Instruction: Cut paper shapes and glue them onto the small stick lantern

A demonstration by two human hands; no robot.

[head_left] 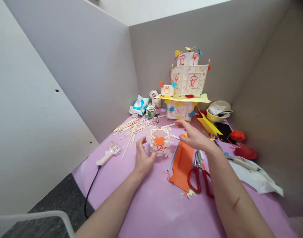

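Observation:
A small paper-and-stick lantern (159, 142) with an orange paper butterfly and a red character stands on the purple tabletop. My left hand (143, 156) is at its left side, fingers apart, thumb by its lower front edge; whether it touches the lantern I cannot tell. To the lantern's right, my right hand (192, 136) hovers with fingers spread and nothing in them. Below that hand lie a sheet of orange paper (182, 165) with cut edges and red-handled scissors (198, 172). A thin light-blue stick (172, 157) rests along the paper's left side.
A hot glue gun (109, 153) with a black cord lies left, near loose wooden sticks (132, 129). Behind stands a tall decorated paper structure (188, 82). Wipes (139, 105) sit back left; a yellow bowl (217, 115), red yarn (245, 152) and a utility knife (243, 163) are right.

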